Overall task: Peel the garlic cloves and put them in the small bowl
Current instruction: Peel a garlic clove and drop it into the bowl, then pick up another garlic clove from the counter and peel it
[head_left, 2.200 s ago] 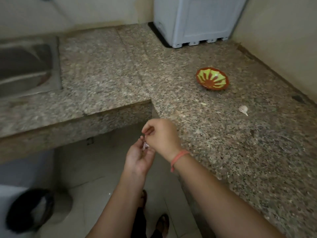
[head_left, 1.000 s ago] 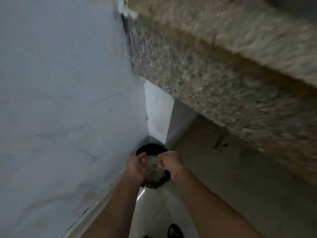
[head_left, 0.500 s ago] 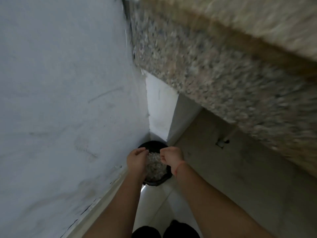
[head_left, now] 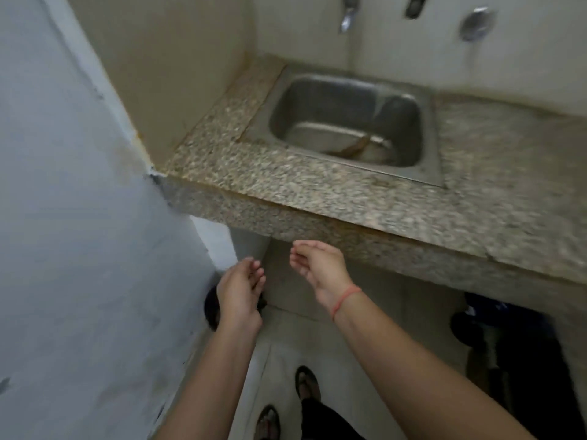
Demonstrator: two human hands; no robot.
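Garlic cloves and the small bowl both lie outside our view, so we cannot tell where they sit relative to our hands. What we do see is the sink [head_left: 324,103], set into the speckled stone desk [head_left: 286,182]. Our hands hang in front of it and below the desk's front edge, over the floor [head_left: 301,338].

Our left hand [head_left: 241,290] is down and to the left of the sink. Its fingers are loosely straight and point forward, the palm is turned to the right, and it holds nothing that we can see. Our right hand [head_left: 317,268] is just below the desk edge, nearer the sink than the left. It is lightly cupped with the palm turned to the left and the fingers relaxed, and it too holds nothing visible. The two hands face each other with a clear gap between them, not touching. A red band [head_left: 344,300] circles our right wrist.

Beneath the left hand, farther from the sink, part of a dark round bin [head_left: 210,308] shows by the grey wall [head_left: 79,217]; the hand covers most of it. A tap [head_left: 347,14] hangs above the back of the sink. A brown thing [head_left: 354,147] lies in the basin's bottom, too blurred to name. Our feet in sandals [head_left: 306,384] stand on the floor, well below the sink.
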